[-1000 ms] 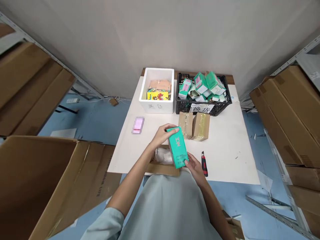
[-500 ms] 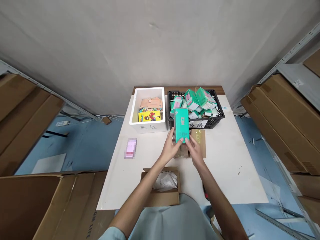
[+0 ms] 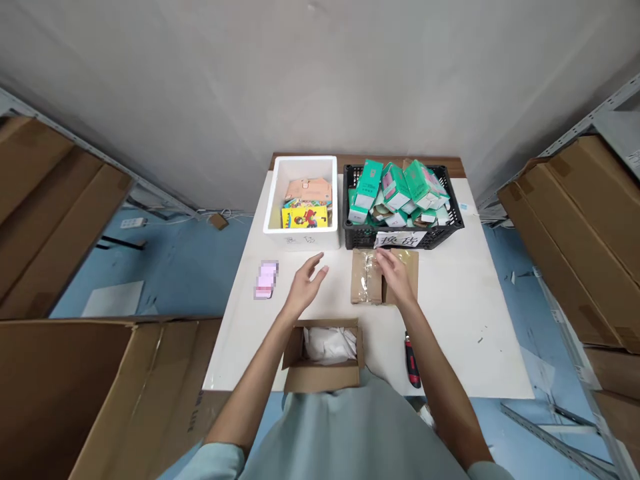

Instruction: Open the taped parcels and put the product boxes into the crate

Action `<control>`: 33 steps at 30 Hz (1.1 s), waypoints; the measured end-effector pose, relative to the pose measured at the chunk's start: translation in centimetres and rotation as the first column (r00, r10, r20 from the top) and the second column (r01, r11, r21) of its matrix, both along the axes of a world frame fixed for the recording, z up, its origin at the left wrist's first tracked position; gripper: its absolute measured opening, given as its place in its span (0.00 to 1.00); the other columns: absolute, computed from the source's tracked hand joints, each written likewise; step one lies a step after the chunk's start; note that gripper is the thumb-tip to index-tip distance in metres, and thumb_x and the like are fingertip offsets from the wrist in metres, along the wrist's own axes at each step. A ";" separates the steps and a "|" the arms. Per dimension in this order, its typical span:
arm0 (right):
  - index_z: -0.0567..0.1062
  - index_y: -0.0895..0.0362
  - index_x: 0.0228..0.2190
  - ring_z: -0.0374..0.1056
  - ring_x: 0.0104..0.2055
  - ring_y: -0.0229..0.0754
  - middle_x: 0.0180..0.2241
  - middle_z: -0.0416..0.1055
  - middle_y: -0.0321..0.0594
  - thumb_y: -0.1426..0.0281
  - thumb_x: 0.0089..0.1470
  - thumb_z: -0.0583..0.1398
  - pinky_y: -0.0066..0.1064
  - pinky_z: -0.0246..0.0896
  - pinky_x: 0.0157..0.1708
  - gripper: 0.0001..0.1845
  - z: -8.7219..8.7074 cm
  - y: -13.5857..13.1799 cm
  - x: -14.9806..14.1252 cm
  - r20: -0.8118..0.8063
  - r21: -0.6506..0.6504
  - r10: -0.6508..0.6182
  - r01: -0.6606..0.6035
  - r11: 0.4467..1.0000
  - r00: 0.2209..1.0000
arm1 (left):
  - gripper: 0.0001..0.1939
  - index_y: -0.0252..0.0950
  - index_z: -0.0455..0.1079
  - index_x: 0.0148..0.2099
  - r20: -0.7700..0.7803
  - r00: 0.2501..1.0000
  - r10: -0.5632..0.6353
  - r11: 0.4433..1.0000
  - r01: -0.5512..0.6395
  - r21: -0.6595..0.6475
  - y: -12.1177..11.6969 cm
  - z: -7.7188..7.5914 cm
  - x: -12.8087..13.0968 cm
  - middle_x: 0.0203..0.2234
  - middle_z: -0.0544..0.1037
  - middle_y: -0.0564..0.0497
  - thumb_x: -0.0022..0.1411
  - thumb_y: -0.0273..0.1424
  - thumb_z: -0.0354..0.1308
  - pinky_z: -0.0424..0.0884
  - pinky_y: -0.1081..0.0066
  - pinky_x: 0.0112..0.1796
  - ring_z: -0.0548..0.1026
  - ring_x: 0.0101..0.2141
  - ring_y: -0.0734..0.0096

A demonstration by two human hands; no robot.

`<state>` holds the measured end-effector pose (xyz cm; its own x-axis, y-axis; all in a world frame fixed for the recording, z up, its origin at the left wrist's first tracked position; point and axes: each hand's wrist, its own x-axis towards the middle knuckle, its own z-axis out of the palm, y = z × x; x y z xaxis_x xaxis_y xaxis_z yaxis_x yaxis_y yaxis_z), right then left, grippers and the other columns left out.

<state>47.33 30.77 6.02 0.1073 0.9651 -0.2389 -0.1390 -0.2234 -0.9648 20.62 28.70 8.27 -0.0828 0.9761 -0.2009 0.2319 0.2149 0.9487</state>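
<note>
My left hand point(image 3: 306, 285) is held over the white table, fingers apart with nothing between them. Over a flattened, taped cardboard carton point(image 3: 365, 277) is my right hand point(image 3: 396, 275), its fingers extended and empty; whether the fingertips touch the cardboard I cannot tell. Behind them a black plastic crate point(image 3: 353, 235) holds a heap of green and white boxes. One green box point(image 3: 369, 181) leans upright at the crate's left side. Close to my body sits an open cardboard box point(image 3: 323, 380) with crumpled white paper point(image 3: 330, 345) inside.
A white foam box point(image 3: 300, 238) with a yellow picture booklet point(image 3: 305, 217) and card pieces stands left of the crate. A red and black cutter point(image 3: 412, 363) lies by my right forearm. A blurred pink item point(image 3: 266, 279) is on the table's left. Large cartons point(image 3: 165, 380) flank the table.
The green box that both hands held is now in the black crate, let go. My hands have parted, the left one moving left. The view has shifted slightly, and the cutter shows more.
</note>
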 end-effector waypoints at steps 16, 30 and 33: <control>0.85 0.51 0.59 0.80 0.62 0.57 0.58 0.84 0.51 0.39 0.45 0.79 0.61 0.75 0.66 0.47 -10.1 -25.2 0.7 -0.005 -0.448 0.110 -0.101 0.889 0.994 | 0.43 0.37 0.72 0.71 0.127 0.947 0.293 0.825 -0.184 -0.534 -21.8 -9.6 -7.9 0.74 0.73 0.33 0.72 0.66 0.56 0.74 0.55 0.65 0.76 0.69 0.47; 0.82 0.46 0.67 0.74 0.69 0.60 0.66 0.79 0.46 0.35 0.55 0.72 0.56 0.74 0.69 0.47 -5.9 -28.0 -3.9 0.002 -0.304 0.090 -0.085 0.949 0.996 | 0.40 0.45 0.76 0.71 0.212 0.973 0.094 0.933 -0.012 -0.358 -23.5 -6.4 -9.4 0.72 0.76 0.43 0.72 0.66 0.57 0.71 0.52 0.66 0.75 0.69 0.46; 0.82 0.45 0.66 0.71 0.73 0.62 0.70 0.77 0.45 0.35 0.58 0.71 0.57 0.73 0.70 0.44 -4.2 -31.1 -5.2 0.011 -0.269 -0.012 0.015 0.963 1.000 | 0.39 0.45 0.74 0.73 0.215 0.977 -0.002 0.936 0.078 -0.343 -23.4 -5.8 -10.1 0.73 0.76 0.42 0.74 0.63 0.57 0.71 0.52 0.67 0.74 0.70 0.46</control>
<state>42.11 -0.32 1.85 0.1233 0.8638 -0.4886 -0.1351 -0.4731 -0.8706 10.49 5.28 2.51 0.0355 0.8433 -0.5362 0.0528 0.5342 0.8437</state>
